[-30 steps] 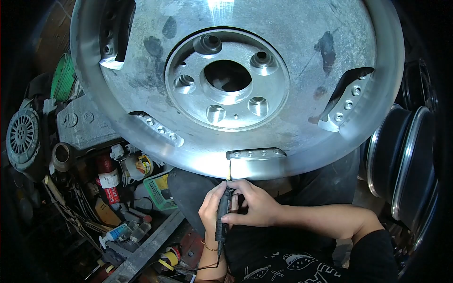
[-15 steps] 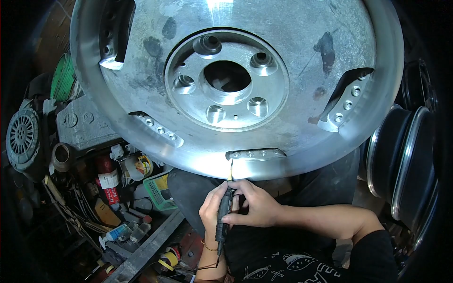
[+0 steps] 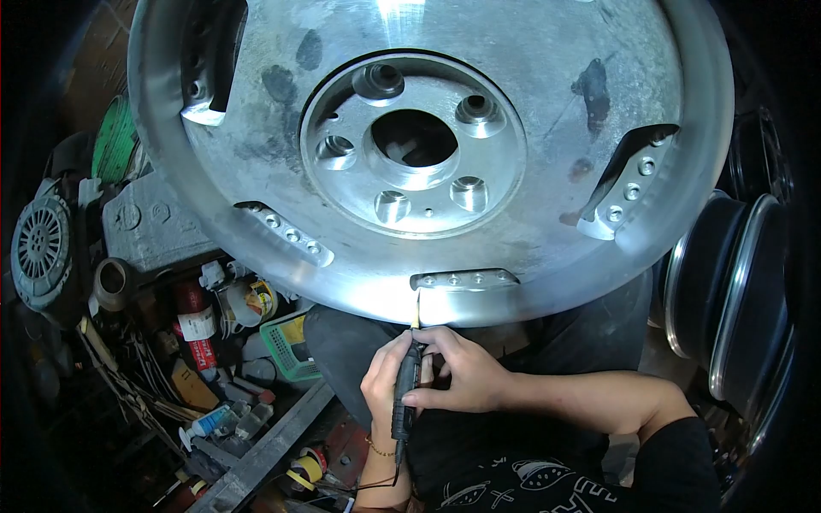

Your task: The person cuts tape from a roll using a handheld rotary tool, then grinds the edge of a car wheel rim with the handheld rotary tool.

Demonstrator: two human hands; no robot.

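A large bare-metal wheel (image 3: 547,214) lies tilted before me, its hub recess and bolt holes facing up. My left hand (image 3: 380,374) is closed around a slim black rotary tool handpiece (image 3: 404,402), which has a cord at its lower end. From the other side, the fingers and thumb of my right hand (image 3: 473,369) grip the same handpiece near its front. Its thin, yellowish tip (image 3: 416,314) points up, right at the edge of the nearest slot (image 3: 466,279) in the wheel. Small round holes line that slot.
More wheel rims (image 3: 742,291) stand on the right. At the left are a grey motor-like housing (image 3: 43,252), a grey metal block (image 3: 154,218), a green basket (image 3: 286,349) and a red-and-white can (image 3: 198,329). A metal bar (image 3: 265,445) runs diagonally below them. Dark-trousered legs lie under the wheel.
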